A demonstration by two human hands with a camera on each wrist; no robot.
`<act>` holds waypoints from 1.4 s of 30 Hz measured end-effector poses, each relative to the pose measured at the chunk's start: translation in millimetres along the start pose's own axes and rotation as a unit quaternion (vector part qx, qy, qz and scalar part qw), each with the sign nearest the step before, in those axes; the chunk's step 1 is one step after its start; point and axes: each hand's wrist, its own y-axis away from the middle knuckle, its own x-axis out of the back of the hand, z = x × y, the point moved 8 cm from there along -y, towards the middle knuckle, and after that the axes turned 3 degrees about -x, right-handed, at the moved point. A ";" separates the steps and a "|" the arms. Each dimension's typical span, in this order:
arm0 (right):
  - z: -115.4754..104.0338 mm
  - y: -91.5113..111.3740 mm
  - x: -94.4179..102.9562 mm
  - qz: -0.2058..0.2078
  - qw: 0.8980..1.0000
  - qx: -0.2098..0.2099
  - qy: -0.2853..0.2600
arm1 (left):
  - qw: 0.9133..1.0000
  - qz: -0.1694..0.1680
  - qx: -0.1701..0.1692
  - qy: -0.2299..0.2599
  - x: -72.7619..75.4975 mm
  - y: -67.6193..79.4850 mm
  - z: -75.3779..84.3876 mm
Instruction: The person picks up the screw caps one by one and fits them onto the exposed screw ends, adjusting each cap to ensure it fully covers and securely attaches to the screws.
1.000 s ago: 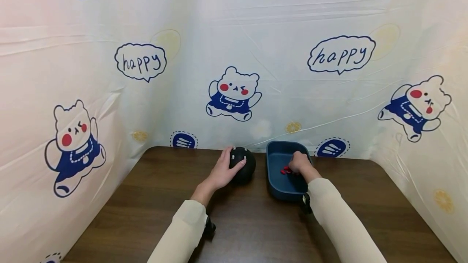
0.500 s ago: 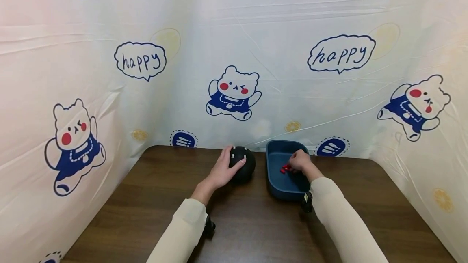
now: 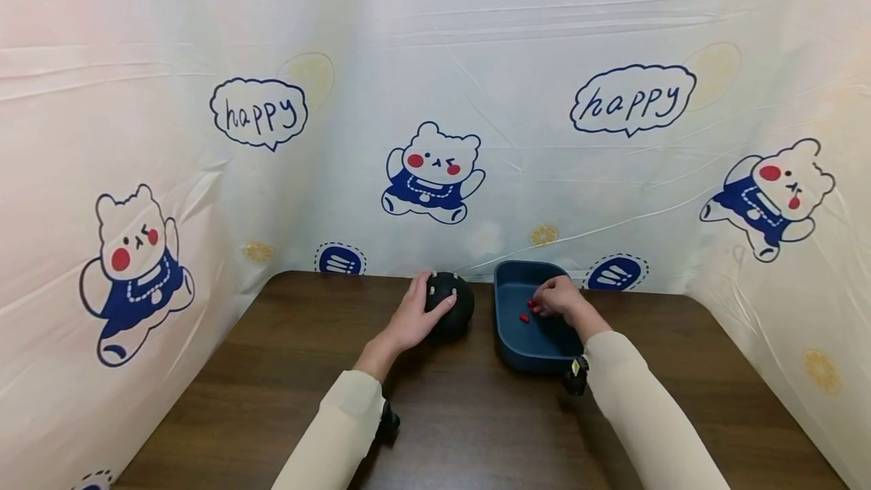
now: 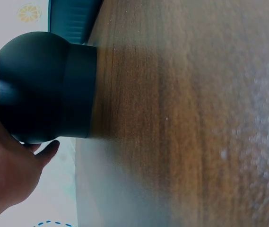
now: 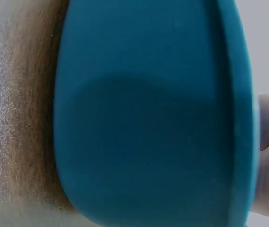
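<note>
In the head view my left hand [image 3: 413, 317] holds the side of a black ball-shaped object [image 3: 457, 316], fingers and thumb curved around it. Several small whitish spots show on its top. The left wrist view shows this black object [image 4: 39, 90] as a rounded dome on a short cylindrical base on the table. My right hand [image 3: 559, 299] is inside a blue bin [image 3: 506, 331], pinching a small red piece [image 3: 531, 303] at its fingertips. Another red piece [image 3: 524, 317] lies on the bin's floor. The blue bin's outer wall [image 5: 143, 142] hides the right fingertips in the right wrist view.
A brown wooden table [image 3: 476, 429] carries both objects near its far edge. Behind and at both sides hangs a pale printed cloth [image 3: 517, 195]. The bin stands just right of the black object.
My right hand's fingers have risen slightly inside the bin. Fewer red pieces show on its floor than before. The left hand keeps its hold on the black ball-shaped object.
</note>
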 end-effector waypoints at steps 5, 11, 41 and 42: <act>-3.9 3.7 2.6 -0.009 1.000 0.000 -0.026 | 1.000 0.000 -0.001 0.001 0.2 -0.5 0.6; -10.9 8.3 1.4 -0.028 0.998 0.005 -0.062 | 1.000 0.000 -0.003 0.000 0.1 -0.3 1.4; -45.8 22.1 -0.9 -0.037 0.990 0.111 -0.079 | 1.000 0.005 -0.002 -0.009 -0.9 -1.6 -1.9; -47.3 22.8 -1.8 -0.037 0.990 0.115 -0.075 | 1.000 0.005 -0.002 -0.009 -0.9 -1.5 -2.0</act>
